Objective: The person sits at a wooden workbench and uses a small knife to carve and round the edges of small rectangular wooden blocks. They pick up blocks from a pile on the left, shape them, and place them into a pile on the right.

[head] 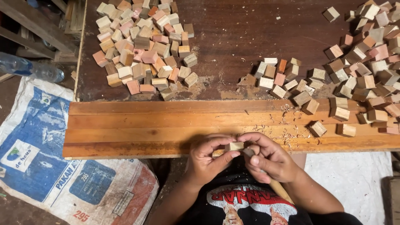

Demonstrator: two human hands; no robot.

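A small pale wooden block was found pinched between the fingers of the left hand, just above the right hand, which was closed on a slim tool (blade end obscured). The block was judged light, stiff, unbreakable, best gripped by its flat faces. Shavings lay on the worktop just beyond.

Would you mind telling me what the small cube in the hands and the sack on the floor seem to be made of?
The cube, held by the left hand, looks like pale, unfinished wood: matte, with shavings nearby. The sack appears to be woven plastic, judging by its creased, printed, slightly shiny surface.
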